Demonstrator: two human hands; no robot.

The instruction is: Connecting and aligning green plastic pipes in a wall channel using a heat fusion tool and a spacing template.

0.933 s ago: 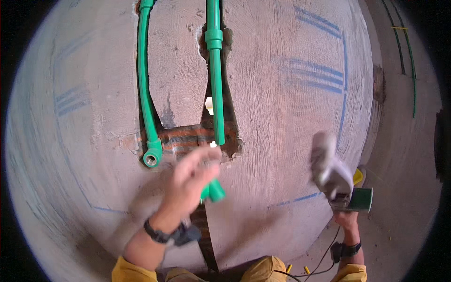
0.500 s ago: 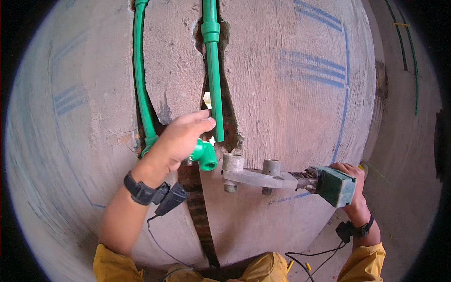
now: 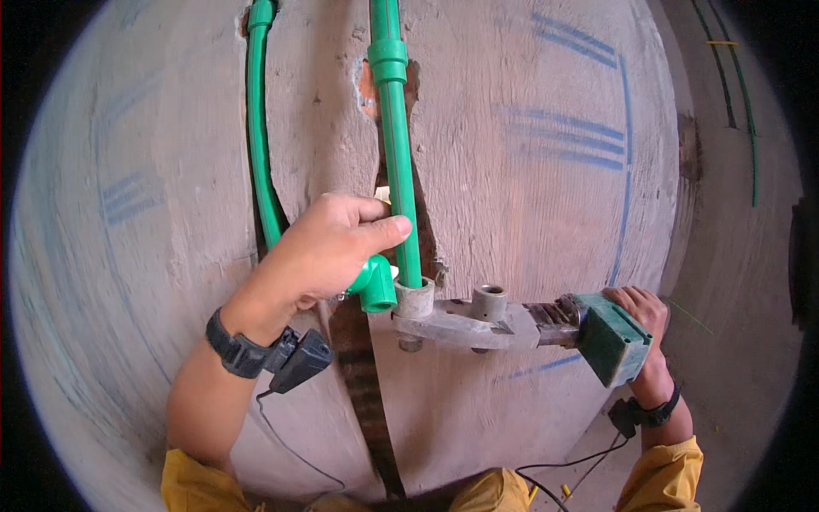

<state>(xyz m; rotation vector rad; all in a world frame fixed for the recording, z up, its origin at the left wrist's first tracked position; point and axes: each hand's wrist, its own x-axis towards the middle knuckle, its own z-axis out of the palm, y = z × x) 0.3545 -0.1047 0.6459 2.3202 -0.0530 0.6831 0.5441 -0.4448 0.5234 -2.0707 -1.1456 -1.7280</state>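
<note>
Left hand (image 3: pixel 328 252) has thumb and fingers pinched on the green pipe (image 3: pixel 406 192), plus a green elbow (image 3: pixel 375 288) tucked under the palm. Right hand's (image 3: pixel 645 317) wrapped round the heating tool (image 3: pixel 612 341); pipe's lower end sits in its left metal socket (image 3: pixel 416 302).

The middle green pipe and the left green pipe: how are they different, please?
The middle pipe looks thicker; the left pipe looks thinner. The left hand grips the middle pipe, while the left pipe passes behind that hand. The middle pipe's lower end enters a grey socket; the left pipe's is hidden. Both are green.
</note>
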